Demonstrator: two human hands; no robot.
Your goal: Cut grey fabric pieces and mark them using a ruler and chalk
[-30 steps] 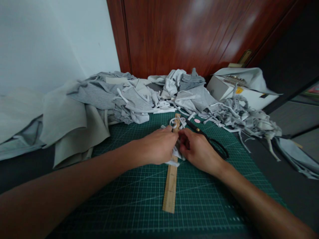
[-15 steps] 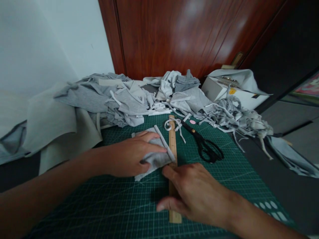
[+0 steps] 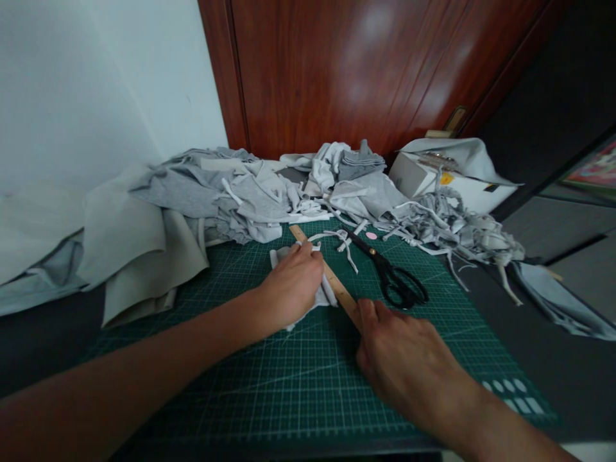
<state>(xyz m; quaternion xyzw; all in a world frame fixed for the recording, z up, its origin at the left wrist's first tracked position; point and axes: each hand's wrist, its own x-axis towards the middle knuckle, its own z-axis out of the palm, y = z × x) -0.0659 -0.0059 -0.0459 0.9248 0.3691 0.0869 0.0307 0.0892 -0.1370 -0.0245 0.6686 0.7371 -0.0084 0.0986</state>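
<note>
A small grey cloth piece (image 3: 318, 300) with a rolled edge lies on the green cutting mat (image 3: 289, 398). My left hand (image 3: 296, 279) rests over it with its fingers bunched at the cloth's upper edge, beside the ruler; what the fingertips pinch is hidden. The wooden ruler (image 3: 337, 287) lies slanted along the cloth's right side. My right hand (image 3: 404, 359) is closed around the ruler's near end. Black scissors (image 3: 385, 266) lie to the right of the ruler, near thin white fabric strips (image 3: 349, 247).
Heaped grey and white fabric (image 3: 255, 192) lines the back of the mat. At the back right stands a white box (image 3: 433, 176), with tangled strips (image 3: 462, 228) in front. Stiff beige sheets (image 3: 158, 269) lie at left. A pink disc (image 3: 371, 236) sits near the scissors.
The ruler has turned from nearly upright in view to a slant, its far end shifting left. My right hand has moved right and closed on it. My left hand's fingers have drawn together.
</note>
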